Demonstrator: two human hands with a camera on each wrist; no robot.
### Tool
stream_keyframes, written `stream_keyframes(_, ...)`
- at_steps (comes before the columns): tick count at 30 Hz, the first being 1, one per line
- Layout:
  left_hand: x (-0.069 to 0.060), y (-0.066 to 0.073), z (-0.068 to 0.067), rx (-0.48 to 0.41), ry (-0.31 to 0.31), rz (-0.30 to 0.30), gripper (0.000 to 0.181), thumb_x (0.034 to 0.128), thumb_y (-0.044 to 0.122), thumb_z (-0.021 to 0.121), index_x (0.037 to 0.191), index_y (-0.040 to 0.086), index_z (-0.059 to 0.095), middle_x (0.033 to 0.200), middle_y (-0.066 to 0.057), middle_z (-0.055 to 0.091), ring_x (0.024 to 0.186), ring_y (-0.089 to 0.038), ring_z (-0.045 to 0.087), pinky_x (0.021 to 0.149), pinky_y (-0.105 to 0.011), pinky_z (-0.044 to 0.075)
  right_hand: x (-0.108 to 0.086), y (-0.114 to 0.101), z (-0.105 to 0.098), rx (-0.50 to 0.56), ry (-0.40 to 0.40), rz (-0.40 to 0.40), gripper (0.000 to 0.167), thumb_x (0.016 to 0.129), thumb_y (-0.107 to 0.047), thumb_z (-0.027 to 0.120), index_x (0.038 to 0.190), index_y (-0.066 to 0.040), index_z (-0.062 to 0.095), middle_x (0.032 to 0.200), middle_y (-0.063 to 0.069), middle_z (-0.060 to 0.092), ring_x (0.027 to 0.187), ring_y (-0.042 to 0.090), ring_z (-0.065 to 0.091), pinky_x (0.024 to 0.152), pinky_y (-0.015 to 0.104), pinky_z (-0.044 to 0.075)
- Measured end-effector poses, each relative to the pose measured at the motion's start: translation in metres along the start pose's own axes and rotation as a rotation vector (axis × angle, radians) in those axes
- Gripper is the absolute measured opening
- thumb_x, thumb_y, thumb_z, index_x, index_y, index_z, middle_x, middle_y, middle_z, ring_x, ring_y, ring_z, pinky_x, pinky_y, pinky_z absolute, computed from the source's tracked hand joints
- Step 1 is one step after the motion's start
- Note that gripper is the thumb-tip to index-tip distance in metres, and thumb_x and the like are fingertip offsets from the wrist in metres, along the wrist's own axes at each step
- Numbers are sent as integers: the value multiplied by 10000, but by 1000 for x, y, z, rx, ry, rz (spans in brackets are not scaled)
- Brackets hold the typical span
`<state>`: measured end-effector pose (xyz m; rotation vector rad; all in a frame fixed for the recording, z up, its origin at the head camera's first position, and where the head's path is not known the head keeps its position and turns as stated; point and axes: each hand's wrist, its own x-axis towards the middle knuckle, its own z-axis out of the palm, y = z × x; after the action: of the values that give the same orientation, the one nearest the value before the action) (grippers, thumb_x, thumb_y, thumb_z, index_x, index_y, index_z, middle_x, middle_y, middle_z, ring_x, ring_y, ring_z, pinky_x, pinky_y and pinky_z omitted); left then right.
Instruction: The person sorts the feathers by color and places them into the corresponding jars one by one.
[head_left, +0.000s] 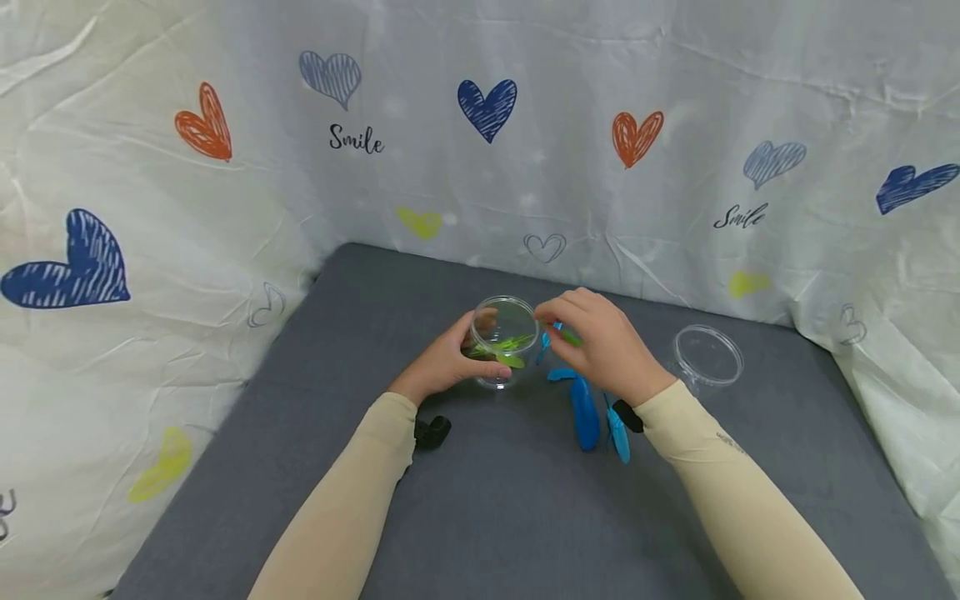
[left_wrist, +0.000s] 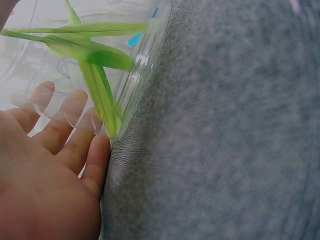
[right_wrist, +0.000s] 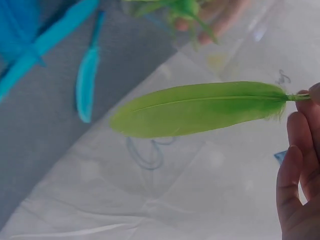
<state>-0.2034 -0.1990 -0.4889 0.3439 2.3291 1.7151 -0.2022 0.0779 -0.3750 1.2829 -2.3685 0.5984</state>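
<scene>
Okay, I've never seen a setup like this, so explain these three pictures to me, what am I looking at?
There's no machine here, just a person using two bare hands. The wide picture comes from a camera on the head, looking forward and down; the two close ones come from cameras on each wrist.

The left hand holds a clear jar with green feathers inside. The right hand pinches a single green feather by its quill.

Blue feathers lie on the gray surface. Farther right is a clear round piece, maybe a lid or second jar; I can't tell.
</scene>
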Motion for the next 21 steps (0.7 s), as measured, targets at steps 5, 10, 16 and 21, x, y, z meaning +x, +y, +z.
stream_keyframes(5, 1, -1, 0, -31, -15, 11, 1066, 805, 534, 951, 1665, 335, 354, 1703, 45, 420, 1558, -304, 433, 1226, -603, 430, 25, -7, -6, 21, 27, -45, 216, 1011, -64, 757, 1220, -118, 747, 1083, 18, 751, 968, 209, 659, 867, 365, 558)
stream_keyframes(10, 1, -2, -2, -16, -20, 14, 1040, 857, 468, 931, 1686, 313, 322, 1713, 5, 404, 1594, -313, 379, 1276, -626, 357, 53, -17, -8, 85, 59, -90, 226, 1026, -58, 728, 1248, -97, 738, 1129, 38, 752, 1031, 207, 662, 921, 360, 571)
stream_keyframes(16, 1, 0, -1, 6, -21, -7, 995, 864, 484, 920, 1664, 392, 335, 1646, 76, 427, 1584, -308, 359, 1278, -634, 342, 65, -26, -1, 162, 84, -74, 207, 1040, -54, 701, 1243, -79, 738, 1156, 68, 750, 1049, 222, 681, 950, 369, 581)
stream_keyframes(21, 0, -1, -1, -12, -27, 1, 963, 840, 531, 925, 1609, 506, 346, 1625, 95, 431, 1534, -273, 393, 1243, -613, 383, 69, -30, 7, 191, 85, -63, 202, 1052, -72, 690, 1246, -92, 745, 1176, 55, 752, 1067, 207, 694, 955, 369, 592)
